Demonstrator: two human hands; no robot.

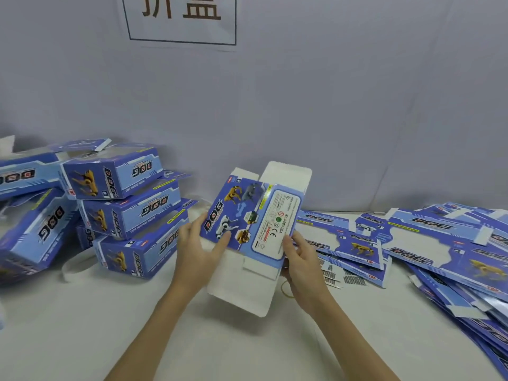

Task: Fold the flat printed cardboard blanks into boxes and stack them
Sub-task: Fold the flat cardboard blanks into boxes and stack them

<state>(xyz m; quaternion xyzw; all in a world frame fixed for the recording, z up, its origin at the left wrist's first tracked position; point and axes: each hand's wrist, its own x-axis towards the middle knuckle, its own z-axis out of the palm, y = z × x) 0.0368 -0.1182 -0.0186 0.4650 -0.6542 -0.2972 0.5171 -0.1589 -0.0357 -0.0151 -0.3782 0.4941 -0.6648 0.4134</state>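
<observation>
a white table (pixel 82 339) is seen carrying everything. folded blue boxes (pixel 129 213) are piled on its left side, some stacked, some tilted, with one white strip (pixel 74 264) lying just in front of them. flat printed blanks (pixel 439 251) are spread in an overlapping heap on the right. a yellow rubber band (pixel 286 290) is laid on the surface near the middle, partly hidden.

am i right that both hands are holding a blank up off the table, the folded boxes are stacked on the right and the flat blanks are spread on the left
Not quite. The head view shows the folded boxes stacked on the left and the flat blanks spread on the right. The left hand and right hand do hold a blank up off the table.
</observation>
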